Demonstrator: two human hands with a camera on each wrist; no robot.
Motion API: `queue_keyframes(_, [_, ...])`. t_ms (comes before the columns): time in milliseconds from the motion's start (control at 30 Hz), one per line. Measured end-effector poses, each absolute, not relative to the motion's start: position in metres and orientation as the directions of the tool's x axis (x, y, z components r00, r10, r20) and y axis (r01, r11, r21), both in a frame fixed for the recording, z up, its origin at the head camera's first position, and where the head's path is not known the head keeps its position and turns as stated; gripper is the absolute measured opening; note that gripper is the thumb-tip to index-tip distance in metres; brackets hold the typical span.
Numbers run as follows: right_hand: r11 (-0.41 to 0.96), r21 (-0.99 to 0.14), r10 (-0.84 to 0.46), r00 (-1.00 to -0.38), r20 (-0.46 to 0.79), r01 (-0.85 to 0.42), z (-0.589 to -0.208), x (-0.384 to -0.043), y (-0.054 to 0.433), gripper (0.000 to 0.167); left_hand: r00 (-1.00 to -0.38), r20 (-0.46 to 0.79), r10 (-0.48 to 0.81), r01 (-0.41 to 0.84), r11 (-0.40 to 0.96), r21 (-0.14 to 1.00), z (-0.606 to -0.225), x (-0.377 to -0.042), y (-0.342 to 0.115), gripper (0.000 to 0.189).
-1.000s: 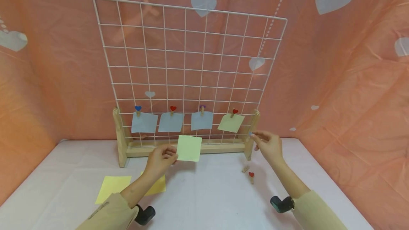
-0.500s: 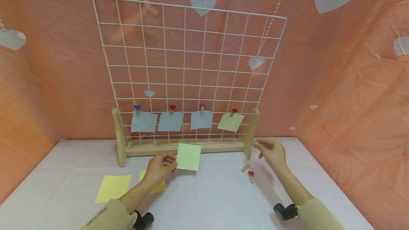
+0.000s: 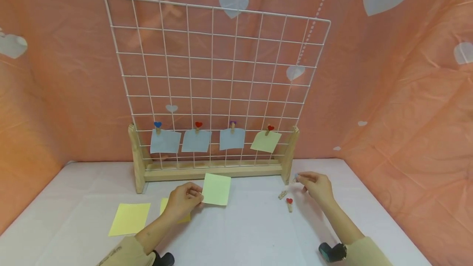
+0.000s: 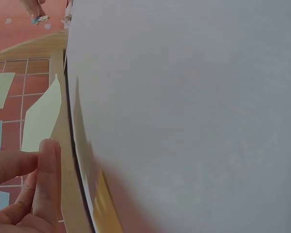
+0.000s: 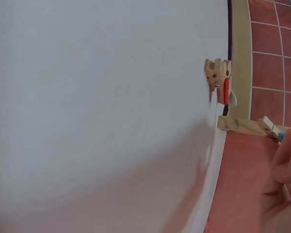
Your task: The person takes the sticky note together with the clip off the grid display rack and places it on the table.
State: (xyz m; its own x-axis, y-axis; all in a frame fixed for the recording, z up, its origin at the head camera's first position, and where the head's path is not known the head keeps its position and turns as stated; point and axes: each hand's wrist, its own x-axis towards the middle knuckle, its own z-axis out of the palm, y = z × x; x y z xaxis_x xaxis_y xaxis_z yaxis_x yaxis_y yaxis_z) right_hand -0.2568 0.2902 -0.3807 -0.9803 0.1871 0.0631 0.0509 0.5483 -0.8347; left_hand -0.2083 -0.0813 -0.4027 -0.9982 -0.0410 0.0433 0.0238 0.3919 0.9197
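My left hand [image 3: 183,201] pinches the left edge of a pale green paper note [image 3: 216,189], held in front of the rack's wooden base. The left wrist view has the same note [image 4: 42,119] between thumb and fingertips. Out to the right, my right hand [image 3: 318,188] pinches a small wooden clothespin [image 5: 268,127] with a blue decoration, mostly covered by the fingers. On the table near that hand lie a clothespin with a red heart [image 3: 289,203] and another wooden clothespin [image 3: 282,194].
A white wire grid [image 3: 211,57] stands in a wooden base [image 3: 213,172]. Three blue notes, one of them the leftmost note [image 3: 165,141], and a green note [image 3: 266,141] hang clipped on it. Yellow notes [image 3: 129,219] lie at left, one partly behind my left arm.
Both hands have come down and nearer, the left with the green note, the right with the clothespin. The right hand has also shifted slightly to the right.
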Motion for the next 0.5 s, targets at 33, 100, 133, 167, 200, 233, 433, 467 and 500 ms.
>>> queue_keyframes(33, [0.547,-0.835,0.181,-0.982,0.055,0.054,-0.382,-0.256,0.291,0.032,-0.998,0.036,-0.041,0.018,0.389,0.921,-0.403,-0.207,-0.082,0.016])
queue_keyframes(100, [0.546,-0.835,0.163,-0.986,0.031,0.064,-0.384,-0.255,0.292,0.033,-0.999,0.027,-0.042,0.009,0.387,0.922,-0.405,-0.206,-0.082,0.016])
queue_keyframes(133, [0.547,-0.834,0.156,-0.988,0.02,0.07,-0.385,-0.255,0.292,0.033,-0.999,0.015,-0.046,-0.003,0.376,0.927,-0.406,-0.206,-0.082,0.016])
queue_keyframes(167, [0.548,-0.833,0.149,-0.989,0.012,0.073,-0.386,-0.255,0.293,0.034,-0.999,0.006,-0.047,-0.012,0.367,0.93,-0.407,-0.206,-0.082,0.016])
queue_keyframes(200, [0.549,-0.832,0.144,-0.99,0.004,0.077,-0.387,-0.254,0.294,0.034,-0.999,0.001,-0.048,-0.016,0.361,0.932,-0.408,-0.205,-0.082,0.016])
queue_keyframes(233, [0.549,-0.832,0.138,-0.99,-0.006,0.081,-0.388,-0.253,0.295,0.034,-0.999,-0.004,-0.048,-0.021,0.356,0.934,-0.409,-0.205,-0.082,0.016])
queue_keyframes(433, [0.533,-0.835,0.137,-0.988,-0.069,0.132,-0.395,-0.252,0.299,0.031,-0.997,-0.032,-0.067,-0.054,0.353,0.934,-0.412,-0.205,-0.082,0.017])
queue_keyframes(467, [0.529,-0.838,0.131,-0.988,-0.079,0.137,-0.396,-0.252,0.3,0.031,-0.997,-0.032,-0.066,-0.053,0.354,0.934,-0.412,-0.205,-0.082,0.018])
queue_keyframes(500, [0.525,-0.839,0.126,-0.988,-0.088,0.142,-0.397,-0.252,0.301,0.031,-0.997,-0.033,-0.063,-0.053,0.356,0.933,-0.411,-0.205,-0.082,0.018])
